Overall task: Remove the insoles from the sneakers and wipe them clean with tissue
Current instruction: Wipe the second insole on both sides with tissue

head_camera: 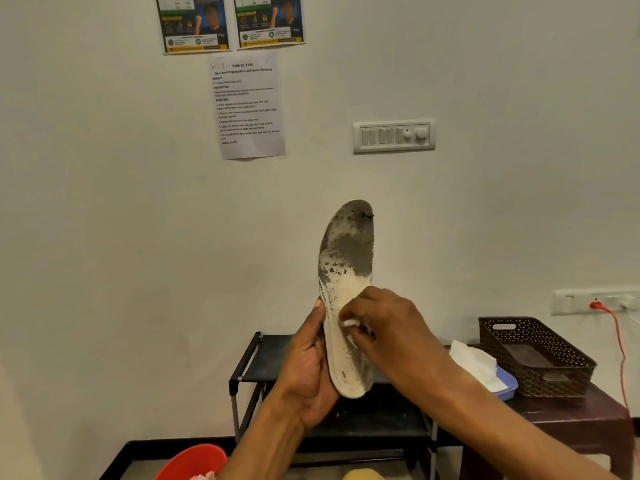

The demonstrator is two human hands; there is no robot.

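A worn insole stands upright in front of me, toe end up, grey with dirt at the top and off-white lower down. My left hand grips its heel half from the left, thumb along the edge. My right hand pinches a small wad of white tissue against the insole's middle. The sneakers are not in view.
A black shoe rack stands against the wall below my hands. To its right a dark brown table carries a tissue pack and a brown perforated basket. A red bin sits on the floor at lower left.
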